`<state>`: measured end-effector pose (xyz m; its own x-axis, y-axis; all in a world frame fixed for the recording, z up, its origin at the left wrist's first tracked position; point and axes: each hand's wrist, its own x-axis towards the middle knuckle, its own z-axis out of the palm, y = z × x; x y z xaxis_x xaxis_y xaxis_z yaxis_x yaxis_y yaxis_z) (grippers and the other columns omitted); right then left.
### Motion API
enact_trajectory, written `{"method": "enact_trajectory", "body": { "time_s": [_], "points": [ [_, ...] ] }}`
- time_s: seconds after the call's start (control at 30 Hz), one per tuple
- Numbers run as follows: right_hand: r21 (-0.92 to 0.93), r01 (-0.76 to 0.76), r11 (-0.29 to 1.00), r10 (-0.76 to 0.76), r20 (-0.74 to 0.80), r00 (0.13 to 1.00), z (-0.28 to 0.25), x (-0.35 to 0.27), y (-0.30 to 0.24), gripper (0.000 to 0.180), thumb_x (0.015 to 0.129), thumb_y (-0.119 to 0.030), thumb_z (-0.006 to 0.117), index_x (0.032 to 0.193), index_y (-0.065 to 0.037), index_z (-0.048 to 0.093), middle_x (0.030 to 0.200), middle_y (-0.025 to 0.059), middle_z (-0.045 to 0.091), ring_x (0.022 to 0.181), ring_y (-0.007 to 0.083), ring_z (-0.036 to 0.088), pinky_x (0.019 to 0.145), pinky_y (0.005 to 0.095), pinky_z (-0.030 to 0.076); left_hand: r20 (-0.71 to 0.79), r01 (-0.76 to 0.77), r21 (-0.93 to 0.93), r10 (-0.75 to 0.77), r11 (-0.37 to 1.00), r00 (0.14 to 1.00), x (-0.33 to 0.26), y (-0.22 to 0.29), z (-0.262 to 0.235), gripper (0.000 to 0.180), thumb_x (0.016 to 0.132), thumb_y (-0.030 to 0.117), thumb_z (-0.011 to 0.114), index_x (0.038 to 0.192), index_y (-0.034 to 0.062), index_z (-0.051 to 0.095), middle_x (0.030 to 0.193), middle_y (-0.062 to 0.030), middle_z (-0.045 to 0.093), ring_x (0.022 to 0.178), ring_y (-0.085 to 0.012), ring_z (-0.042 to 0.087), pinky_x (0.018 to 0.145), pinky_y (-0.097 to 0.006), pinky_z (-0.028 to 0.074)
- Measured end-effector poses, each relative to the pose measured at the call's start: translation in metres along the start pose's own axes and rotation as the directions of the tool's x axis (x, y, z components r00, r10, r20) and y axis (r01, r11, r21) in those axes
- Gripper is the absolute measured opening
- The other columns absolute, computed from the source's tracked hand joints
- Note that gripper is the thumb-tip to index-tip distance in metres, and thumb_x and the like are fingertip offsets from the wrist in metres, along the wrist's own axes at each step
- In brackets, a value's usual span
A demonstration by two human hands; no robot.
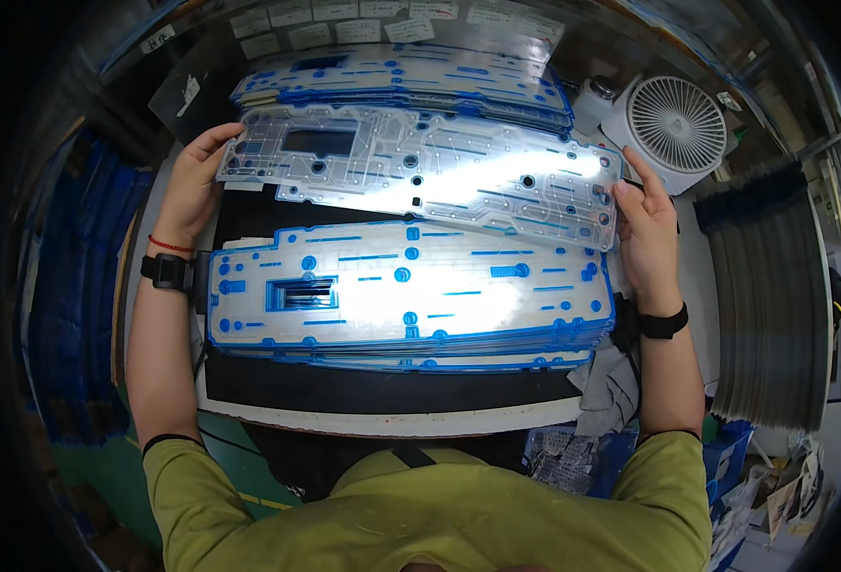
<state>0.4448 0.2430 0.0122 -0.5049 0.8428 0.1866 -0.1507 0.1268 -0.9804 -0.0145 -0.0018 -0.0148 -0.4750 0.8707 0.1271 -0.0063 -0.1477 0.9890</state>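
A clear plastic circuit sheet (373, 167) with pale printed traces, round holes and a rectangular cutout is stretched between my hands. My left hand (194, 181) pinches its left end, thumb and fingers closed on the edge. At the opposite end, my right hand (647, 224) grips the right edge. The sheet tilts slightly down to the right, with bright glare across it. Nearer to me lies a thick stack of similar sheets with blue edges and blue marks (363, 272). Behind the held sheet sits another blue-edged stack (430, 69), partly covered by it.
A white fan (676, 124) stands at the back right, beside a small bottle (594, 100). A grey cloth (606, 386) hangs over the table's front right corner. Tall piles of sheets flank me, blue on the left (72, 305), grey on the right (769, 305). Paper labels (358, 10) line the back.
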Motion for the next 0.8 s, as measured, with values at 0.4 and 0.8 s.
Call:
{"method": "enact_trajectory", "body": {
  "time_s": [0.4,0.8],
  "points": [
    [-0.025,-0.023,0.999,0.025,0.067,0.997,-0.004,0.003,0.007,0.043,0.093,-0.004,0.052,0.135,-0.004,0.042,0.097,0.0015,0.067,0.072,0.0015,0.052,0.061,0.0151,0.036,-0.044,-0.039,-0.131,0.034,0.991,0.998,-0.005,0.017,0.023,0.035,0.101,0.018,0.045,0.131,-0.0004,0.05,0.109,-0.009,0.065,0.092,-0.0098,0.063,0.078,-0.02,0.052],
    [-0.002,-0.009,1.0,0.009,0.054,0.998,0.0,0.001,0.005,0.041,0.094,-0.004,0.052,0.134,-0.001,0.041,0.101,0.0043,0.066,0.082,0.004,0.058,0.069,0.0164,0.044,0.053,0.108,-0.067,-0.105,0.992,0.993,-0.006,0.015,0.013,0.051,0.103,0.042,0.033,0.126,0.001,0.053,0.103,-0.0045,0.064,0.082,-0.0059,0.059,0.062,-0.017,0.049]
  ]
}}
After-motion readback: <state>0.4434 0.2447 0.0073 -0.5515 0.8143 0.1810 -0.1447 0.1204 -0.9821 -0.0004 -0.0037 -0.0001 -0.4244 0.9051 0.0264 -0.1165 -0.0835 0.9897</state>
